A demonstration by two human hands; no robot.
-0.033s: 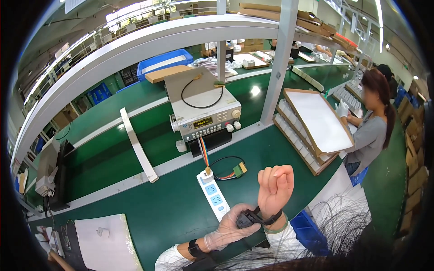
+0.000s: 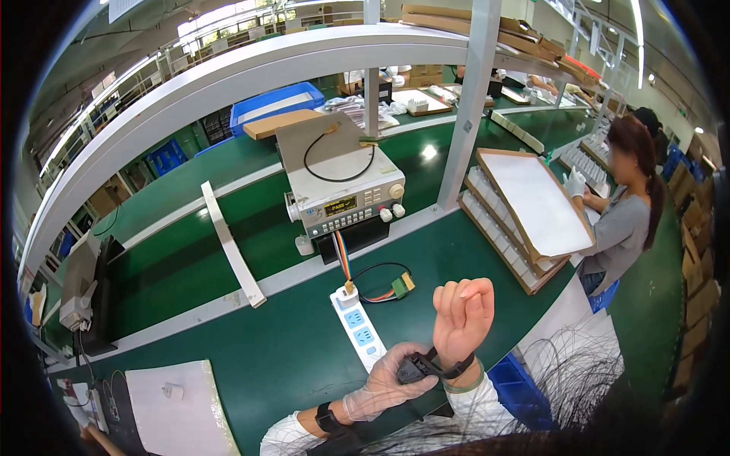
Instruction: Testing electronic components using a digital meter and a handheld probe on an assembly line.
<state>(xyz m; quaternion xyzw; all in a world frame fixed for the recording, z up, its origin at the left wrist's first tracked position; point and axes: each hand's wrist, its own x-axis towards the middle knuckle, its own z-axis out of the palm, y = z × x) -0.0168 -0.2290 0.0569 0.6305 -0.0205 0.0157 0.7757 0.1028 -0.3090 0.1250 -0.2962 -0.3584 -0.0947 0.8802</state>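
Note:
My left hand (image 2: 380,386), in a thin clear glove, is closed around a small black device (image 2: 414,368) on a black strap (image 2: 459,368). That strap circles my right wrist. Bare and raised, my right hand (image 2: 462,318) has its fingers curled in toward the palm, with nothing visible in them. Just beyond my hands lies a white power strip (image 2: 365,351) with blue sockets. A white plug adapter (image 2: 347,296) sits in its far end, where a ribbon of coloured wires arrives. Near it, a green connector board (image 2: 404,285) lies on the green table.
A bench-top test instrument (image 2: 346,194) with a lit screen stands beyond the power strip, a black cable on top. Stacked trays (image 2: 525,220) are at the right, beside a person (image 2: 627,197). A white mat (image 2: 182,418) holds a white plug (image 2: 173,391). A metal post (image 2: 465,114) rises behind.

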